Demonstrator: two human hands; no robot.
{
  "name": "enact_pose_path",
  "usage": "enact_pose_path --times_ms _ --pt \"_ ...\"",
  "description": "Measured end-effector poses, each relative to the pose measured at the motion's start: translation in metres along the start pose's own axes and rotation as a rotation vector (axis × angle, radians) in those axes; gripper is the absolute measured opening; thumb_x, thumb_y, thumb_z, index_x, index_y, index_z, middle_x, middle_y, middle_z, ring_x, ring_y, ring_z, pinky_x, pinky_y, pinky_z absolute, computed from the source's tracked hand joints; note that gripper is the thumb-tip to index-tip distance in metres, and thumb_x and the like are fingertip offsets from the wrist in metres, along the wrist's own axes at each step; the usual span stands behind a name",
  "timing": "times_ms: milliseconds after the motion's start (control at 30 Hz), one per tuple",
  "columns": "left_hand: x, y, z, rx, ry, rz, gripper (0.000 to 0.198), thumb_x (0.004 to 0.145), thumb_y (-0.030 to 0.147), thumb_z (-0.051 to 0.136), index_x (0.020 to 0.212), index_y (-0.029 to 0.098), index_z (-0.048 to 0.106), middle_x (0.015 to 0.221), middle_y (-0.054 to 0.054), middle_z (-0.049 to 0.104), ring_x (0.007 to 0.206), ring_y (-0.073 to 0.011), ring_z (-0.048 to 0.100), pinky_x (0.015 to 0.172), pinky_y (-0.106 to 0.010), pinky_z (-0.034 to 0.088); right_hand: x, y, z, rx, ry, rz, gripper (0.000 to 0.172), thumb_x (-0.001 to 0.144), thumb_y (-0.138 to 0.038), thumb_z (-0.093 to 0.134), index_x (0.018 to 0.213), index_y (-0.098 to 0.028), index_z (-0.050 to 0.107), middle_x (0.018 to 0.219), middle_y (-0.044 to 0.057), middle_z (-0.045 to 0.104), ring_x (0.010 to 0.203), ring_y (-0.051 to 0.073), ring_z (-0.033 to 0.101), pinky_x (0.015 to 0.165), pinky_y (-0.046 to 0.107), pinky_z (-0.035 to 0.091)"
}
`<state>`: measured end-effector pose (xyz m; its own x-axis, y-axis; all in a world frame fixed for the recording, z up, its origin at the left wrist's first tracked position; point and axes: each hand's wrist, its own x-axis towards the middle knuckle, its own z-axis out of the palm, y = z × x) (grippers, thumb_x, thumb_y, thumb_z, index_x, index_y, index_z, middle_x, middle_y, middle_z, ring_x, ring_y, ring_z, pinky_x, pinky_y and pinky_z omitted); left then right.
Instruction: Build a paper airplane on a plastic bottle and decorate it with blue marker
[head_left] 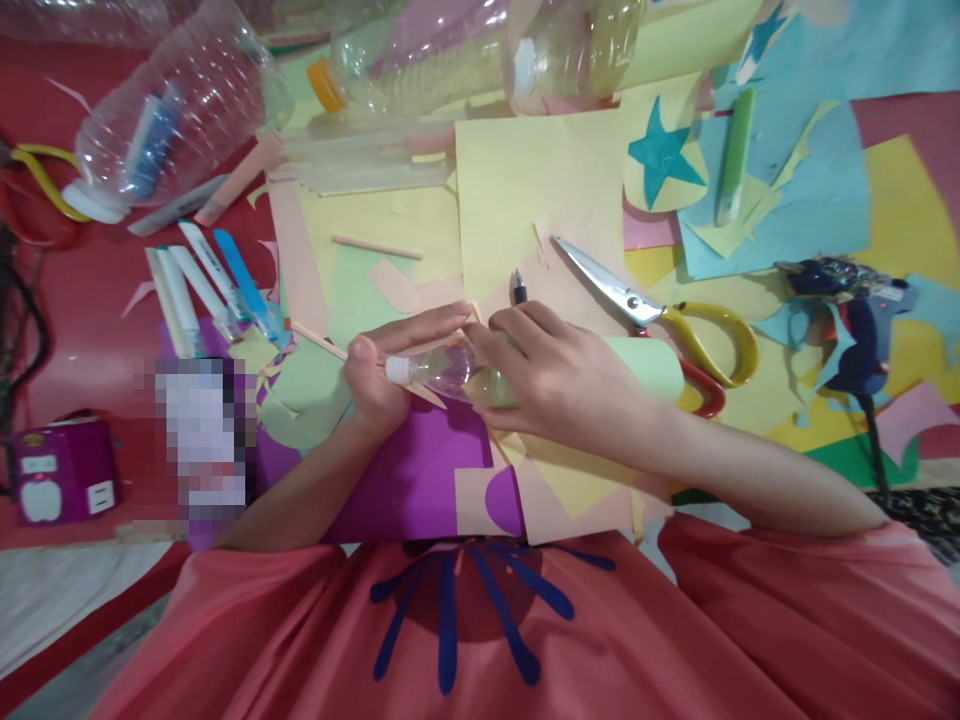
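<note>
A small clear plastic bottle (450, 372) with a white cap lies sideways between my hands. My left hand (394, 365) is closed around its capped neck end, with a thin wooden stick (322, 343) running under the fingers. My right hand (559, 372) is wrapped over the bottle's body, which carries a light green paper sleeve (656, 365). Both hands rest over purple paper (409, 480) and yellow paper scraps. A black pen tip (518, 289) pokes out just beyond my right fingers.
Yellow-handled scissors (660, 315) lie right of my hands, a blue glue gun (855, 320) farther right. Large clear bottles (176, 110) lie at the back. Markers (214, 285) lie left, near a purple power strip (64, 470). A blue paper star (664, 160) and a green stick (735, 155) sit among paper sheets.
</note>
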<state>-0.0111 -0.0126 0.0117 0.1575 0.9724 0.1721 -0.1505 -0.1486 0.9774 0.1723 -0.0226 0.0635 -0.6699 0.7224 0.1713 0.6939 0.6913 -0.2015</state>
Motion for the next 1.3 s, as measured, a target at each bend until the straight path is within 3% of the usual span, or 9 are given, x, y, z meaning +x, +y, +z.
enact_pose_path --times_ms 167,333,533,733,867,967,1067,1167,1300 --pt "-0.001 -0.007 -0.005 0.105 -0.012 0.046 0.071 0.095 0.06 0.016 0.088 0.022 0.076 0.099 -0.002 0.076 0.097 -0.0223 0.071 0.084 -0.035 0.06 -0.001 -0.001 0.001 -0.01 -0.02 -0.009 0.041 0.081 -0.022 0.054 0.117 -0.003 0.055 0.091 0.015 0.061 0.083 0.025 0.052 0.069 0.036 0.046" --pt "0.005 -0.009 -0.007 0.137 -0.103 0.033 0.056 0.094 0.06 0.031 0.107 0.023 0.07 0.116 -0.002 0.07 0.111 -0.0234 0.065 0.096 -0.035 0.056 -0.001 0.008 -0.009 -0.023 -0.094 0.024 0.039 0.084 -0.03 0.057 0.116 -0.007 0.054 0.092 0.013 0.062 0.085 0.026 0.053 0.076 0.039 0.046" --pt "0.009 -0.004 -0.007 0.286 -0.11 0.133 0.039 0.089 0.049 0.056 0.122 0.03 0.06 0.128 0.0 0.063 0.116 -0.0246 0.061 0.1 -0.041 0.053 -0.001 0.019 -0.017 -0.015 0.024 0.004 0.029 0.087 -0.025 0.053 0.113 -0.012 0.053 0.091 0.012 0.066 0.094 0.027 0.056 0.084 0.043 0.047" --pt "0.011 -0.011 -0.012 0.304 -0.106 0.129 0.043 0.09 0.046 0.056 0.13 0.033 0.05 0.133 -0.002 0.056 0.122 -0.0251 0.057 0.102 -0.042 0.053 0.005 0.029 -0.008 -0.045 0.159 -0.09 0.037 0.091 -0.011 0.045 0.125 -0.027 0.048 0.134 0.004 0.057 0.129 0.026 0.047 0.112 0.056 0.033" --pt "0.014 -0.024 -0.013 0.468 -0.067 0.146 0.06 0.081 0.056 0.065 0.132 0.034 0.044 0.148 -0.004 0.037 0.135 -0.03 0.043 0.11 -0.047 0.043 0.011 0.04 0.002 0.066 0.223 0.04 0.046 0.089 -0.014 0.051 0.129 -0.035 0.047 0.142 0.005 0.049 0.137 0.031 0.039 0.11 0.063 0.03" --pt "0.012 -0.028 -0.012 0.556 -0.004 0.153 0.063 0.08 0.056 0.066 0.134 0.036 0.041 0.153 -0.003 0.024 0.135 -0.03 0.041 0.115 -0.05 0.036 0.014 0.043 0.003 0.067 0.19 0.246 0.035 0.088 -0.018 0.052 0.122 -0.026 0.054 0.122 0.012 0.06 0.12 0.033 0.053 0.097 0.056 0.043" --pt "0.01 -0.027 -0.012 0.564 -0.004 0.136 0.057 0.083 0.055 0.062 0.134 0.038 0.042 0.152 -0.001 0.021 0.132 -0.0287 0.045 0.115 -0.049 0.038 0.013 0.039 0.001 0.007 -0.074 0.454 0.02 0.09 -0.027 0.047 0.1 -0.016 0.06 0.081 0.011 0.065 0.08 0.026 0.063 0.071 0.041 0.048" --pt "0.011 -0.027 -0.015 0.538 -0.012 0.103 0.054 0.084 0.055 0.061 0.132 0.036 0.045 0.151 -0.003 0.024 0.13 -0.0287 0.048 0.111 -0.046 0.044 0.01 0.032 0.003 -0.002 -0.324 0.546 0.025 0.088 -0.036 0.047 0.096 -0.015 0.057 0.06 0.004 0.055 0.053 0.017 0.051 0.054 0.029 0.036" --pt "0.015 -0.031 -0.023 0.42 0.035 0.076 0.05 0.082 0.059 0.06 0.127 0.038 0.049 0.15 -0.002 0.031 0.125 -0.0269 0.053 0.107 -0.044 0.048 0.007 0.03 0.002 0.079 -0.37 0.529 0.021 0.084 -0.029 0.047 0.1 -0.017 0.055 0.057 -0.001 0.049 0.047 0.011 0.039 0.051 0.026 0.027"
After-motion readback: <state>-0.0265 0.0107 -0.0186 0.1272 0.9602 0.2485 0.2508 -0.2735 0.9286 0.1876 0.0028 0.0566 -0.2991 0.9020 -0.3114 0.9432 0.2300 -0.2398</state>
